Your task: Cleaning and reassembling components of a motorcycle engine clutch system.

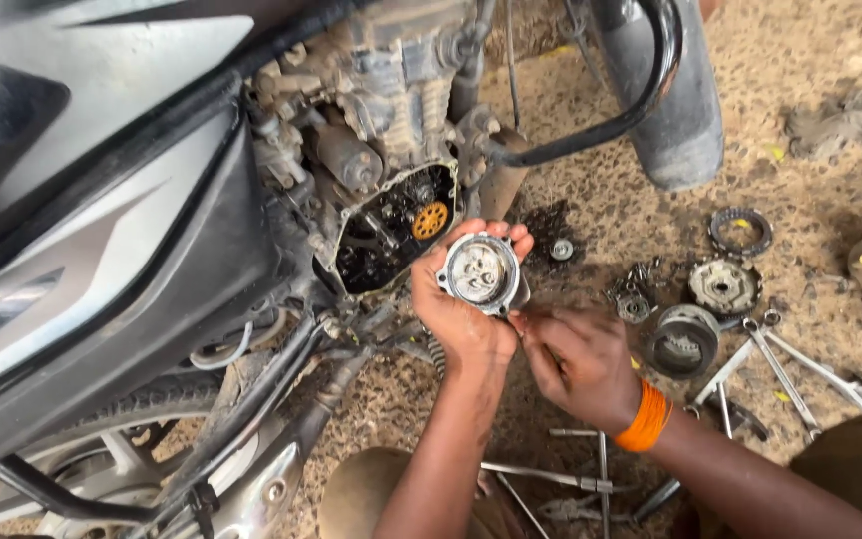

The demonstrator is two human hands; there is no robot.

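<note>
Daylight fills the scene, soft and even, brightest on the sandy ground (pixel 810 60) at the upper right, where it probably enters from an open side. The motorcycle's grey side panel (pixel 102 230) carries a pale washed-out sheen at the upper left, and its edges there are smeared and bent by wide-lens distortion. Shade sits under the bike, around the rear tyre (pixel 102 419) and inside the open engine case (pixel 391 225), where detail sinks into dark. The round metal clutch part (pixel 479 271) catches a mild glint and is sharp. The wrenches (pixel 790 374) throw only faint, short shadows. The bottom edge is slightly soft.
</note>
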